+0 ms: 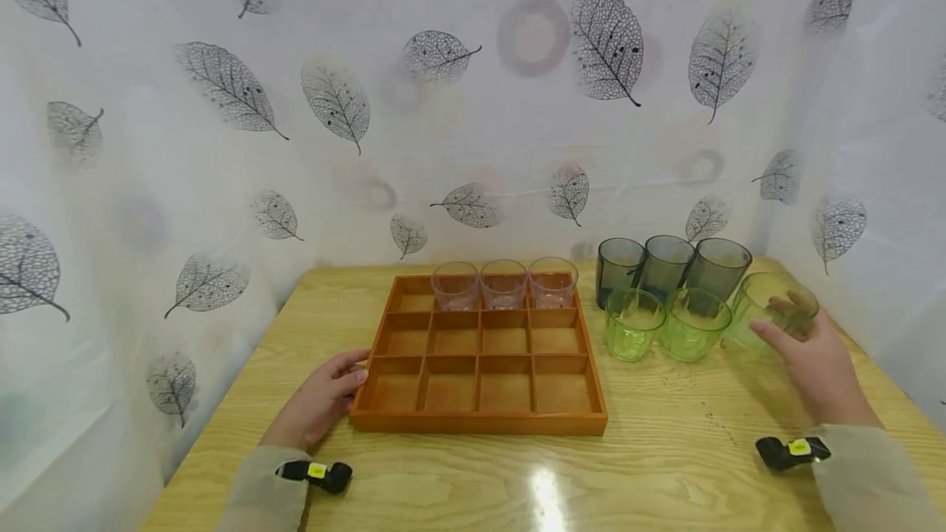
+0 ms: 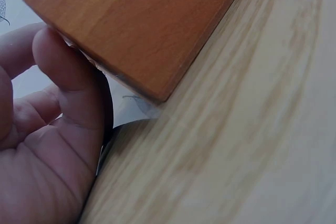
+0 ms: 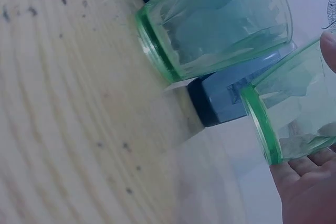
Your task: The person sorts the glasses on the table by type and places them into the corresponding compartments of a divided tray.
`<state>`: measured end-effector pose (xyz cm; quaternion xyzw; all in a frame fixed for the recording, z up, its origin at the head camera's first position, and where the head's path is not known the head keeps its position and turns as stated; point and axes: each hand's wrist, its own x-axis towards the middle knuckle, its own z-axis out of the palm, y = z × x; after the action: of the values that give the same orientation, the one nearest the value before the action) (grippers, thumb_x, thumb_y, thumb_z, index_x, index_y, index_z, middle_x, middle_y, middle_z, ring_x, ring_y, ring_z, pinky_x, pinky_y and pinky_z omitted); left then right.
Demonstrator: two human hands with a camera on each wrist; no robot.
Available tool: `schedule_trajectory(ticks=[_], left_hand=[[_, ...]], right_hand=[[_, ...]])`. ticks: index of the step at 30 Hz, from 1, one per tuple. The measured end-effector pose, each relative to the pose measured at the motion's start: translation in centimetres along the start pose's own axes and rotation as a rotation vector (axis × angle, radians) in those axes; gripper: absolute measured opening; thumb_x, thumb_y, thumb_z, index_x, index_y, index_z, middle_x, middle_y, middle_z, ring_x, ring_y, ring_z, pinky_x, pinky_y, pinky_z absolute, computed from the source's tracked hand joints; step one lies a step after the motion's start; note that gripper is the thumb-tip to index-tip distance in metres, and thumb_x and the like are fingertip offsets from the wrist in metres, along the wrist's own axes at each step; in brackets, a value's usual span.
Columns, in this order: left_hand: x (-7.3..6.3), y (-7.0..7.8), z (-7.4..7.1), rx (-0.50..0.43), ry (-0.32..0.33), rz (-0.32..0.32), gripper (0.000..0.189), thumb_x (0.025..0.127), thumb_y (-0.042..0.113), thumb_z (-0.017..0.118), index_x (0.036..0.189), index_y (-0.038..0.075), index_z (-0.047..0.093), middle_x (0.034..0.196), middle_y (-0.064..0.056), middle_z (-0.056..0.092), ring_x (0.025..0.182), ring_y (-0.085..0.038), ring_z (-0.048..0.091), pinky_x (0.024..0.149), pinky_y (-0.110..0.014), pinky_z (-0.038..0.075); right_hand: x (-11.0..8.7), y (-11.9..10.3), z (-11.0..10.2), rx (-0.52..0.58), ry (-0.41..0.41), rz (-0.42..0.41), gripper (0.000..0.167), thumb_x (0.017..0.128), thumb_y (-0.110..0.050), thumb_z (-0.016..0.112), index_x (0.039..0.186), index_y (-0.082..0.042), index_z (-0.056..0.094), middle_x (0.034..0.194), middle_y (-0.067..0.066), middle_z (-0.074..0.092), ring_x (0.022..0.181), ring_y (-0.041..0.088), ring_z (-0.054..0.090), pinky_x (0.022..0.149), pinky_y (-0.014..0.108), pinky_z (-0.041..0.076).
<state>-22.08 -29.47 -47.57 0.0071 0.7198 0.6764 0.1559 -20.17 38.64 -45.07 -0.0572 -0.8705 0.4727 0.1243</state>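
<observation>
My right hand (image 1: 820,355) grips a green glass (image 1: 757,314) at the right end of the front row of glasses. In the right wrist view, the thumb and fingers lie on opposite sides of this glass (image 3: 294,108), which looks raised off the table. My left hand (image 1: 325,396) rests against the left side of a wooden compartment tray (image 1: 480,424), its bent fingers touching the outer wall (image 2: 147,30). Three clear, pinkish glasses (image 1: 504,286) stand in the tray's back row, in the compartments right of the back-left one.
Two more green glasses (image 1: 634,327) stand on the table right of the tray. Behind them are three dark grey glasses (image 1: 668,265) in a row. The wooden table (image 1: 665,466) ends at a leaf-patterned curtain (image 1: 473,121) at the back and sides.
</observation>
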Motion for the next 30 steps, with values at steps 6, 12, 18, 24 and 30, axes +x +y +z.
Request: schedule_trajectory(ticks=[6, 12, 18, 24, 30], left_hand=[[-0.1, 0.2, 0.1, 0.002, 0.007, -0.006, 0.058, 0.107, 0.019, 0.054, 0.156, 0.0, 0.03, 0.115, -0.01, 0.054, 0.086, -0.015, 0.056, 0.068, -0.025, 0.048], [-0.2, 0.1, 0.1, -0.005, 0.003, -0.003, 0.058, 0.107, 0.018, 0.054, 0.156, 0.0, 0.03, 0.115, -0.009, 0.055, 0.085, -0.015, 0.057, 0.068, -0.025, 0.048], [-0.2, 0.2, 0.1, -0.011, -0.001, -0.001, 0.059, 0.107, 0.018, 0.054, 0.156, -0.001, 0.029, 0.114, -0.009, 0.055, 0.084, -0.015, 0.057, 0.068, -0.025, 0.048], [-0.2, 0.2, 0.2, -0.013, 0.0, -0.001, 0.058, 0.107, 0.018, 0.054, 0.156, -0.001, 0.029, 0.113, -0.008, 0.056, 0.082, -0.014, 0.056, 0.067, -0.024, 0.048], [-0.2, 0.2, 0.2, -0.008, 0.0, 0.0, 0.058, 0.107, 0.018, 0.054, 0.156, -0.001, 0.03, 0.113, -0.009, 0.056, 0.082, -0.014, 0.056, 0.066, -0.024, 0.048]], right_hand=[[0.4, -0.3, -0.7, 0.049, 0.046, -0.07, 0.066, 0.102, -0.031, 0.064, 0.158, -0.024, 0.03, 0.139, -0.01, 0.047, 0.116, 0.002, 0.045, 0.08, 0.007, 0.034], [0.3, -1.6, -1.3, 0.076, 0.045, -0.089, 0.067, 0.102, -0.027, 0.063, 0.159, -0.025, 0.027, 0.142, -0.012, 0.044, 0.114, -0.005, 0.043, 0.081, 0.007, 0.034], [0.3, -2.8, -1.5, 0.045, 0.02, -0.089, 0.079, 0.103, -0.031, 0.061, 0.164, -0.024, 0.01, 0.157, -0.003, 0.034, 0.128, 0.005, 0.038, 0.082, 0.006, 0.033], [0.5, -4.1, -1.5, 0.038, 0.009, -0.098, 0.082, 0.103, -0.032, 0.061, 0.164, -0.024, 0.007, 0.159, -0.002, 0.033, 0.127, 0.005, 0.039, 0.082, 0.006, 0.033], [0.4, -6.0, -1.2, 0.031, -0.007, -0.111, 0.084, 0.102, -0.033, 0.062, 0.164, -0.026, 0.005, 0.159, -0.002, 0.035, 0.117, 0.001, 0.042, 0.08, 0.007, 0.034]])
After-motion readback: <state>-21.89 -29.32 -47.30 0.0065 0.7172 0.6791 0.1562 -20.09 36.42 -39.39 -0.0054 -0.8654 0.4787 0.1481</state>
